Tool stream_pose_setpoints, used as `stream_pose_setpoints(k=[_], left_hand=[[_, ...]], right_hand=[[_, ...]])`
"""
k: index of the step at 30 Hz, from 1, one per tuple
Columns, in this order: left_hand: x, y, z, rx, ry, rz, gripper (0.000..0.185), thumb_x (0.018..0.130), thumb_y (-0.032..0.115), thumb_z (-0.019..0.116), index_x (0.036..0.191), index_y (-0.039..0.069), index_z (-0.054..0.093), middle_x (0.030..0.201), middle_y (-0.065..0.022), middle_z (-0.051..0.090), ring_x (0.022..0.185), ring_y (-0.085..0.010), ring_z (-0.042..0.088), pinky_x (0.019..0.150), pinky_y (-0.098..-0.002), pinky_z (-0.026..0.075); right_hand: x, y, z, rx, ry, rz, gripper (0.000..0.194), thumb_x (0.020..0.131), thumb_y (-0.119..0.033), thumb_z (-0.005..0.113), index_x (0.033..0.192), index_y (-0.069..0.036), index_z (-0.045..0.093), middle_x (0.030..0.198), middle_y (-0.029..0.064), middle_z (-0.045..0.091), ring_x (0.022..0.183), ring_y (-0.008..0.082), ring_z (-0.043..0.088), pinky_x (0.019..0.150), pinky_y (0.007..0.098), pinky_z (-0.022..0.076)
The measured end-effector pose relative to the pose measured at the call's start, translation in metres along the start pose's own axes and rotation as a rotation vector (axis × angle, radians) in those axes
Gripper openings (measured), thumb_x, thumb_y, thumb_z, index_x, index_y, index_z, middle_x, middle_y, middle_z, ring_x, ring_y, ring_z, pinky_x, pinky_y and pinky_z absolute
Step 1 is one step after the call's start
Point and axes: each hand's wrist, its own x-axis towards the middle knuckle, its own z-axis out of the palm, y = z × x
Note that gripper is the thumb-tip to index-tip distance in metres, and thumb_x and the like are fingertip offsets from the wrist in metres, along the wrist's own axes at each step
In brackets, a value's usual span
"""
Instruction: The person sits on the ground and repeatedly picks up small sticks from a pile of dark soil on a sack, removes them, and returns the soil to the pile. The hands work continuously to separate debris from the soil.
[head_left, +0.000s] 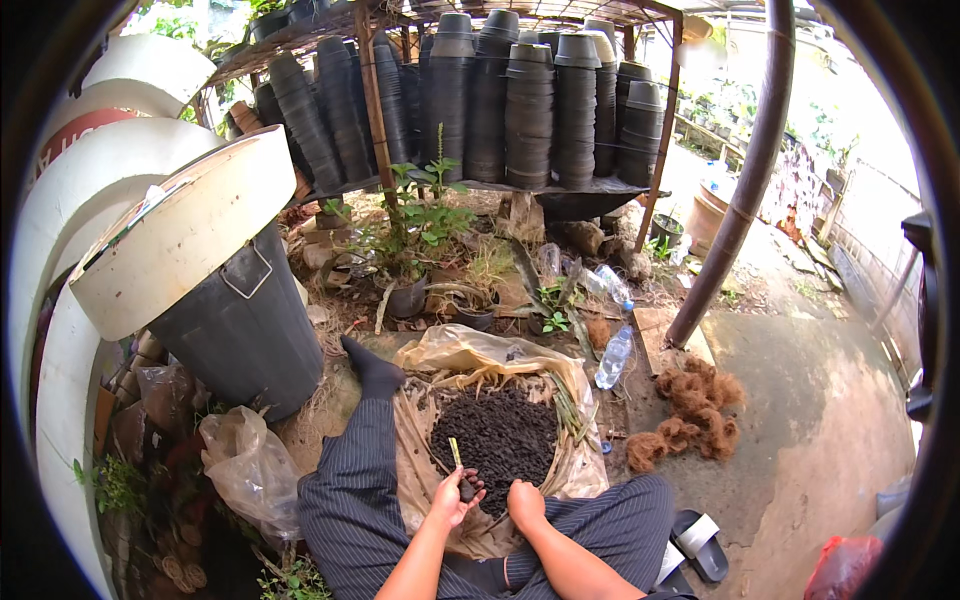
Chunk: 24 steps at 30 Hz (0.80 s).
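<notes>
My left hand (452, 498) holds a short green plant cutting (455, 451) upright, with a dark clump of potting mix (467, 490) at its lower end against the fingers. Beside it, over the near edge of the soil heap, my right hand (526, 501) has its fingers curled in; whether anything is inside them is hidden. A heap of dark, crumbly potting mix (499, 431) lies between my legs on a crumpled clear plastic sheet (502, 346). Cut green stems (568, 409) rest along the sheet's right side.
Brown fibre clumps (694, 405), a plastic bottle (615, 357) and sandals (701, 546) lie to the right. A large black bin (247, 330) and a clear plastic bag (251, 472) stand left. Stacked black pots (529, 112) fill the rack behind; a slanted pole (739, 202) rises at right.
</notes>
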Motion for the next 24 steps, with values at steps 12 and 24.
stream_pose_setpoints(k=[12,24], left_hand=[[-0.001,-0.003,0.002,0.048,-0.022,-0.025,0.034,0.112,0.035,0.051,0.111,0.006,0.068,0.096,-0.0038,0.065,0.092,-0.0205,0.069,0.079,-0.0409,0.064],[-0.004,-0.006,0.0,0.167,-0.002,-0.02,0.034,0.112,0.038,0.05,0.113,0.011,0.07,0.095,-0.0001,0.067,0.09,-0.0165,0.072,0.071,-0.0334,0.06]], right_hand=[[0.005,0.009,0.005,-0.116,-0.043,-0.278,0.018,0.083,-0.01,0.063,0.08,-0.002,0.078,0.081,0.0228,0.075,0.08,0.0396,0.077,0.07,0.0502,0.0629],[-0.002,-0.004,-0.013,-0.093,-0.064,-0.102,0.02,0.088,-0.009,0.061,0.089,0.0,0.079,0.096,0.0253,0.076,0.088,0.041,0.077,0.077,0.0499,0.0628]])
